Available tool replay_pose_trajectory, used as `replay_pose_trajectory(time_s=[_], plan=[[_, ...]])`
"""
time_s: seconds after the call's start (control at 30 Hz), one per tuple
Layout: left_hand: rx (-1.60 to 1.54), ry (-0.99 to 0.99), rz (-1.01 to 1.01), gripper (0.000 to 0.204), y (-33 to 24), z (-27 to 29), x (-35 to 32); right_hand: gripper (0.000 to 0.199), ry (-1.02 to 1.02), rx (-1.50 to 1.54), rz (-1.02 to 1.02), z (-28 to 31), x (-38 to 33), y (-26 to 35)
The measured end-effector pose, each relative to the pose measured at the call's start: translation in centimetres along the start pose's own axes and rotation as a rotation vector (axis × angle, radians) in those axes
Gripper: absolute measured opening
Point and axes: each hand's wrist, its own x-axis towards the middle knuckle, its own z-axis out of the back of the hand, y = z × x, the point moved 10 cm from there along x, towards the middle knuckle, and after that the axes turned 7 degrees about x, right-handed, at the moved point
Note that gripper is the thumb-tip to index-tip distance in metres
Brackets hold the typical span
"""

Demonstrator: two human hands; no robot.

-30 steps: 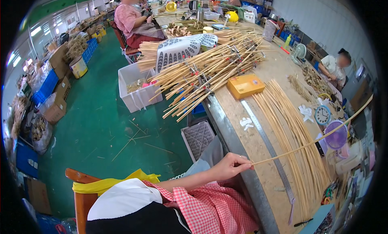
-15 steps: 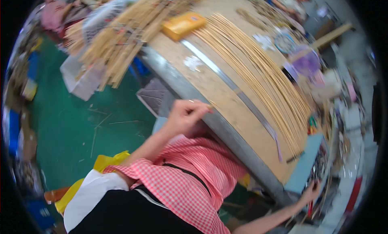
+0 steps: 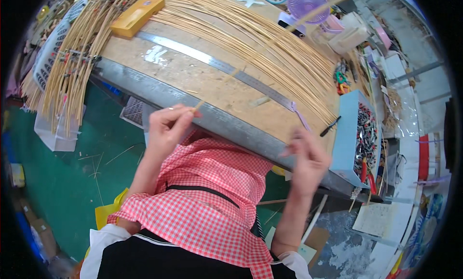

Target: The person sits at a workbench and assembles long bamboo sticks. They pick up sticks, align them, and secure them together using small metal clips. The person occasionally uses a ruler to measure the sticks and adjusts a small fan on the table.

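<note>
My left hand (image 3: pixel 166 132) is closed in a pinch at the table's front edge, on a thin pale stick (image 3: pixel 198 105) whose tip juts past the fingers. In line with it, a long pale stick (image 3: pixel 279 37) slants up and right above the table; I cannot tell whether they are one piece. My right hand (image 3: pixel 308 158), blurred, hovers over the front edge with curled fingers; whatever they hold cannot be made out. Right of it stands a light-blue box (image 3: pixel 345 134) filled with small black and red clips (image 3: pixel 365 134).
Long thin sticks (image 3: pixel 270 57) lie across the table beside a steel ruler (image 3: pixel 217 63). A yellow block (image 3: pixel 137 16) sits at the far left, near clipped stick bundles (image 3: pixel 79 62). A black pen (image 3: pixel 330 126), scissors (image 3: pixel 342 79) and a purple basket (image 3: pixel 308 6) are at right.
My right hand has come from the clip box at the right to the table's front edge. The view has turned; my left hand still pinches the stick.
</note>
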Motion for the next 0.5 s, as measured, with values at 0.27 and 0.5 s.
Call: replay_pose_trajectory(time_s=[0.27, 0.5], plan=[[0.023, 0.083, -0.164, 0.012, -2.5, -2.1, -0.8, 0.019, 0.266, 0.31, -0.168, -12.3, -2.2, -3.3], [0.038, 0.091, -0.2, 0.01, -2.0, -2.4, -1.0, 0.018, 0.255, 0.261, -0.186, -12.3, -2.3, -3.6]])
